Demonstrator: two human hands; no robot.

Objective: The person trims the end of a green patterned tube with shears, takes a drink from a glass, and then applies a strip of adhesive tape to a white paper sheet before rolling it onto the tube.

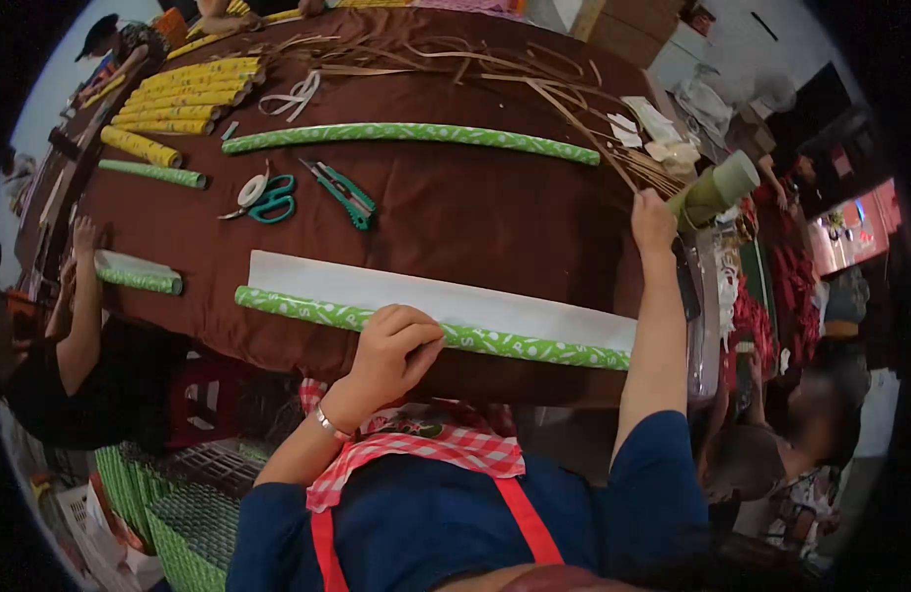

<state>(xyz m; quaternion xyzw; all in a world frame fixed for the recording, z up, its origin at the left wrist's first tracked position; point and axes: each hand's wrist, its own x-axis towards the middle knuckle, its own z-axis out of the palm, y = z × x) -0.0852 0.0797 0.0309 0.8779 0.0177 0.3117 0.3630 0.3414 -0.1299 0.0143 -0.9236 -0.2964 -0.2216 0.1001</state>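
Observation:
My left hand is curled over a green patterned paper roll near the table's front edge. A strip of the sheet's white underside lies flat along the roll's far side. At the right edge of the table, my right hand is closed on one end of a thin brown strip, which runs back towards a loose pile. Farther back lies a finished-looking green roll. Between the two rolls are teal-handled scissors, a roll of white tape and a teal utility knife.
Yellow rolls are stacked at the back left, with a short green roll nearby. Brown strips cover the far edge. A green cylindrical container stands beside my right hand. Other people work at the left, back and right.

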